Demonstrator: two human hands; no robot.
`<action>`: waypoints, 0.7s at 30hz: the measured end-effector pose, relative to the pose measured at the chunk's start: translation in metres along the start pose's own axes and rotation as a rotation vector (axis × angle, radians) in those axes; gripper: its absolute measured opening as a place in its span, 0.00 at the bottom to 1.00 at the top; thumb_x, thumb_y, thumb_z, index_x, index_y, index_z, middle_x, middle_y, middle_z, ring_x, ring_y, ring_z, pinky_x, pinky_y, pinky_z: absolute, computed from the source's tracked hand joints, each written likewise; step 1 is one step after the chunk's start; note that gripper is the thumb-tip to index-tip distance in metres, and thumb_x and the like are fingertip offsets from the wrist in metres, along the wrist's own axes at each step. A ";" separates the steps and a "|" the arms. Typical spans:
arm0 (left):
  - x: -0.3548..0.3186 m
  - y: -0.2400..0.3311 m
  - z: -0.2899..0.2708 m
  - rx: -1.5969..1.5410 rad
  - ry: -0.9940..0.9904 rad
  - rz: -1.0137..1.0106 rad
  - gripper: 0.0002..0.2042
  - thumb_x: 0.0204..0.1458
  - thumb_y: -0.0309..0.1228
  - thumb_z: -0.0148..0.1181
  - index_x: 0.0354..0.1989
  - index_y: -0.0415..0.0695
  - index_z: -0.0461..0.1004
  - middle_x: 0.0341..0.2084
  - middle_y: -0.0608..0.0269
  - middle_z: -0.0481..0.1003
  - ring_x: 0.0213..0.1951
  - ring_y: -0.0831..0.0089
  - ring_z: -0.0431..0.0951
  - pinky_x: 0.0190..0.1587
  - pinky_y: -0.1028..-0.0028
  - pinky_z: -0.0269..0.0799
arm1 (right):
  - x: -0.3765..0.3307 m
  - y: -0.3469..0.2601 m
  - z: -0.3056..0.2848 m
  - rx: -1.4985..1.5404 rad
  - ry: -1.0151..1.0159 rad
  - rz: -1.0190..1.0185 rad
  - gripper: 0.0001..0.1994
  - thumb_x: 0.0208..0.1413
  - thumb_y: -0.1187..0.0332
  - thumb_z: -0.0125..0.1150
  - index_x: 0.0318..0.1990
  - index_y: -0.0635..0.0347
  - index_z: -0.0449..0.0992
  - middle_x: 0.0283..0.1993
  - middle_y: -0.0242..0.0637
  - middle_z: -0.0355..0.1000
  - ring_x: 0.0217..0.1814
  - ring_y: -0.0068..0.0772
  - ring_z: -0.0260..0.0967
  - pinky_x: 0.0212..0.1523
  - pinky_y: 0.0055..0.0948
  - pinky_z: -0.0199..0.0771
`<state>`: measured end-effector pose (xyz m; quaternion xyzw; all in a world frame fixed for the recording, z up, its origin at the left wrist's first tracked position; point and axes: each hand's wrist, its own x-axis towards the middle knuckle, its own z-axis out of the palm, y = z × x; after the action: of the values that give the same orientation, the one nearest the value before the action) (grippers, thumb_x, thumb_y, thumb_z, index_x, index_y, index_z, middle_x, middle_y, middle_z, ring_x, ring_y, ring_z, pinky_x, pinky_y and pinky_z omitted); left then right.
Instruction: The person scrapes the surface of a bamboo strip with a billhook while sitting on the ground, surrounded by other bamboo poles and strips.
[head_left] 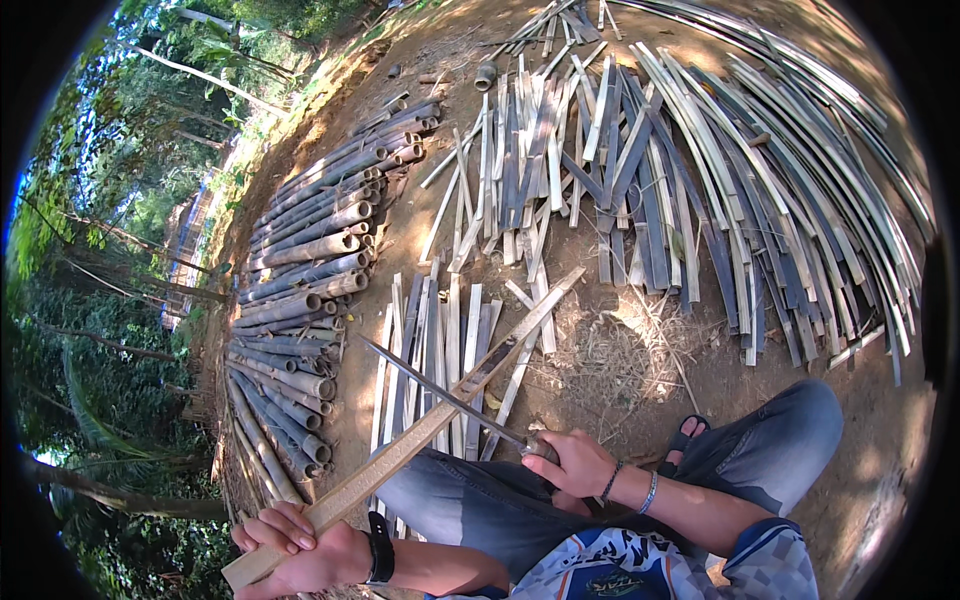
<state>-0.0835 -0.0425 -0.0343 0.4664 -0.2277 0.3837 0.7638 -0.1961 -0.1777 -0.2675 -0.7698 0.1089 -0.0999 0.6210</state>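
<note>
At the lower left, my left hand (305,555) is wrapped round the near end of a long split bamboo strip (400,445). The strip slants up and away to the right, its pale inner face showing. My right hand (572,465) is closed on the handle of a long-bladed knife (445,396). The dark blade points up and left and crosses the strip about its middle. I cannot tell whether the edge touches the strip. Under the strip, beyond my bent leg, lie several cut bamboo slats (462,330).
Whole bamboo poles (310,250) are stacked at the left. Many split slats (640,160) are spread over the ground ahead and far right. A heap of shavings (625,350) lies in front of my legs. Trees (110,250) stand along the left.
</note>
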 end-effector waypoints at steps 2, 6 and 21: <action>0.001 -0.002 -0.003 -0.046 -0.031 -0.009 0.31 0.56 0.64 0.27 0.24 0.45 0.56 0.09 0.72 0.50 0.10 0.83 0.49 0.10 0.84 0.43 | -0.004 -0.006 0.000 0.043 0.028 -0.020 0.22 0.54 0.52 0.56 0.36 0.68 0.71 0.18 0.52 0.68 0.24 0.55 0.70 0.25 0.43 0.69; 0.001 0.001 -0.008 -0.110 -0.090 -0.011 0.30 0.56 0.63 0.27 0.25 0.45 0.56 0.09 0.72 0.50 0.09 0.83 0.48 0.10 0.84 0.43 | -0.011 -0.020 -0.012 -0.068 -0.190 -0.084 0.26 0.54 0.44 0.52 0.37 0.65 0.72 0.21 0.56 0.69 0.30 0.57 0.70 0.33 0.46 0.70; -0.002 0.000 0.003 0.003 -0.009 0.006 0.30 0.56 0.63 0.27 0.25 0.45 0.56 0.09 0.72 0.51 0.09 0.83 0.49 0.10 0.84 0.44 | -0.008 -0.006 -0.006 -0.031 -0.063 0.078 0.27 0.55 0.45 0.50 0.39 0.67 0.71 0.22 0.57 0.69 0.30 0.58 0.70 0.33 0.47 0.70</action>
<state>-0.0844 -0.0458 -0.0339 0.4686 -0.2317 0.3844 0.7609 -0.2052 -0.1794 -0.2604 -0.7771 0.1207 -0.0496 0.6157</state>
